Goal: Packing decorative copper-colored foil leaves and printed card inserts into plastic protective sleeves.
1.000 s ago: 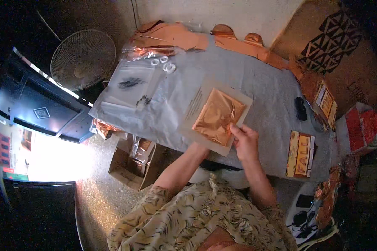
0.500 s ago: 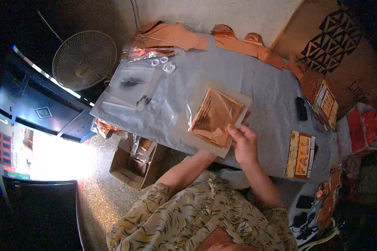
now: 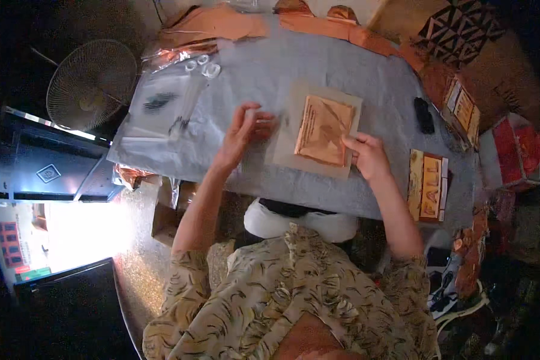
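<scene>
My right hand grips the right edge of a frosted plastic bag, thumb on top. Inside the bag lies a flat, shiny copper-coloured foil packet with dark print along its left side. The bag is held over the grey-covered table. To the left of it, my left hand hovers above the cloth, fingers apart and slightly bent, with nothing seen in it. Nearest to that hand on the left is a spread of transparent plastic bags.
White tape rings sit at the far left beside copper foil sheets. A black object and a yellow-orange printed card pack lie at the right. A fan stands left of the table; a cardboard box is below its edge.
My left hand has come out from under the bag and moved left over the cloth. My right hand keeps its hold, and the bag now sits more upright. The whole view has shifted.
</scene>
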Motion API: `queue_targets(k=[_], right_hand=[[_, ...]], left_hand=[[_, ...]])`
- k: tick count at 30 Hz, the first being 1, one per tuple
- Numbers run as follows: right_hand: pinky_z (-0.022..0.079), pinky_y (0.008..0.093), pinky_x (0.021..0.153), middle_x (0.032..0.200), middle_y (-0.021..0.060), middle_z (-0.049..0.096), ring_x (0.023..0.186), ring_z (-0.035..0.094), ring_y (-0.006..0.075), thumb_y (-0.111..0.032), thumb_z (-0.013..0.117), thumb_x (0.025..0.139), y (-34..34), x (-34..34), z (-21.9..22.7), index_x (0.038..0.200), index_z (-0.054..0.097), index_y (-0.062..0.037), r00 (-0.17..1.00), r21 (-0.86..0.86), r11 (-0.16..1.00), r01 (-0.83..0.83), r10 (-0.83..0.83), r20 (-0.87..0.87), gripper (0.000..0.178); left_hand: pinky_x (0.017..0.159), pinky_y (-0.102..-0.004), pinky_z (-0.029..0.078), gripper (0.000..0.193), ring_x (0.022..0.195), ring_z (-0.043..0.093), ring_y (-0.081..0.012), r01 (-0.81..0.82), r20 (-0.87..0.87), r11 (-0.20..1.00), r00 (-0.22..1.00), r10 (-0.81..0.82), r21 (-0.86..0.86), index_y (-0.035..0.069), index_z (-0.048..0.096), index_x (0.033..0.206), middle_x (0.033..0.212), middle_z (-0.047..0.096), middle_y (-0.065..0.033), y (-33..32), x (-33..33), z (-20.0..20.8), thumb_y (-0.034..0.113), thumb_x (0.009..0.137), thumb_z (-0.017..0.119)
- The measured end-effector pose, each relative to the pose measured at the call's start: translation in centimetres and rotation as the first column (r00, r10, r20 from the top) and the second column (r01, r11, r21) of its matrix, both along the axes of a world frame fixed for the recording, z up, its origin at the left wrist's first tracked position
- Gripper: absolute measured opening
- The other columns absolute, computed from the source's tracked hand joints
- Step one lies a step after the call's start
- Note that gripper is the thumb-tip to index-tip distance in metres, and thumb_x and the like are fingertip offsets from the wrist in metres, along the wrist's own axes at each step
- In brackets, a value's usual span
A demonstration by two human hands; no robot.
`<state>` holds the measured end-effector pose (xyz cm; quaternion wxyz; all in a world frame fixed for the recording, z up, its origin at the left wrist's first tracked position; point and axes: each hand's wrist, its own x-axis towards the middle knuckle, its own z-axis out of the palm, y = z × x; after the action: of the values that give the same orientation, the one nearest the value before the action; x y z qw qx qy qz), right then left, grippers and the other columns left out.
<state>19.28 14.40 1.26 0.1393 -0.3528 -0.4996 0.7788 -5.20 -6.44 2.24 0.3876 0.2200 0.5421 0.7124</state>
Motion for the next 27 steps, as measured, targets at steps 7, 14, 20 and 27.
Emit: queue_targets(k=[7,14,20,27], right_hand=[[0.057,0.0326,0.074,0.101,0.0095,0.069,0.088,0.069,0.0182,-0.019,0.070,0.090,-0.8,-1.1,-1.0,0.114,0.064,0.0031,1.000,-0.039,0.999,0.007,-0.007,-0.008,0.033],[0.053,0.0256,0.064,0.093,0.0048,0.070,0.078,0.066,0.0124,-0.016,0.071,0.089,-0.9,-1.5,-1.8,0.109,0.067,-0.0002,0.991,0.063,0.997,-0.037,0.029,0.130,0.026],[0.046,0.0207,0.055,0.086,0.0004,0.068,0.067,0.060,0.0069,-0.018,0.072,0.089,-0.8,-1.7,-0.3,0.107,0.069,-0.0018,0.979,0.101,0.993,-0.065,0.044,0.199,0.025],[0.045,0.0201,0.056,0.087,0.0008,0.069,0.067,0.059,0.0051,-0.020,0.072,0.089,-0.1,-1.9,-0.9,0.110,0.069,-0.0012,0.967,0.074,0.989,-0.126,0.105,0.234,0.028]], left_hand=[[0.084,-0.0256,0.051,0.064,0.097,0.062,-0.0097,0.320,-0.257,0.928,0.896,-0.361,-0.191,0.009,0.044,0.145,0.117,0.062,-0.0095,0.0,-0.8,0.5,0.012,0.088,0.073],[0.099,-0.0362,0.043,0.085,0.121,0.052,-0.0231,0.200,-0.750,0.913,0.522,-0.406,-0.355,0.011,0.041,0.149,0.152,0.043,-0.0061,-0.6,-2.9,-0.9,0.028,0.076,0.083],[0.114,-0.0483,0.026,0.099,0.141,0.034,-0.0324,-0.064,-0.902,0.901,-0.035,-0.431,-0.428,0.008,0.041,0.147,0.156,0.036,-0.0050,-0.8,-3.3,-0.7,0.062,0.070,0.073],[0.113,-0.0495,0.026,0.106,0.140,0.035,-0.0322,-0.066,-0.929,0.937,-0.121,-0.349,-0.343,0.008,0.041,0.146,0.154,0.039,-0.0043,-0.8,-4.0,-1.3,0.073,0.067,0.066]])
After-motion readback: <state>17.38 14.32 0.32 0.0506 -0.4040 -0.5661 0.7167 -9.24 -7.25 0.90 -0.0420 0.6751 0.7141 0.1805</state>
